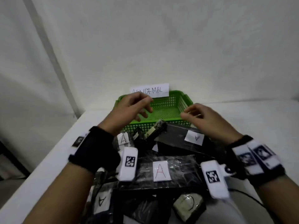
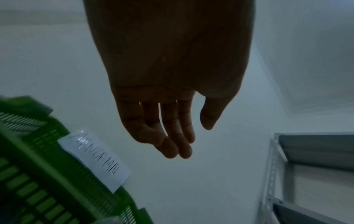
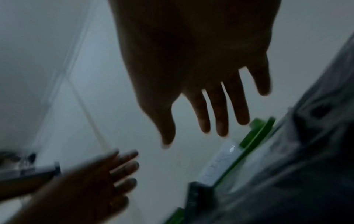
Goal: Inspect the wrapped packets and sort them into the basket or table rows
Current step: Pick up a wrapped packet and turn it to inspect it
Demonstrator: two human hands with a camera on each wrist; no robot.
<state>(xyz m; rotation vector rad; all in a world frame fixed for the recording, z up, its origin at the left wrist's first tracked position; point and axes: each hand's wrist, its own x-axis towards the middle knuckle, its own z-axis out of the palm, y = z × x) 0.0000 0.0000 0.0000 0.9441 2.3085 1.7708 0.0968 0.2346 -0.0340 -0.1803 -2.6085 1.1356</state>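
Both hands empty | left hand, right hand above packets

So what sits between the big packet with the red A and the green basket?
In the head view, more wrapped packets: one with a V label lies between the red-A packet and the green basket, leaning on its near rim.

Black wrapped packets with white paper labels lie heaped on the table's near edge. The empty green mesh basket sits just behind, at the far edge.
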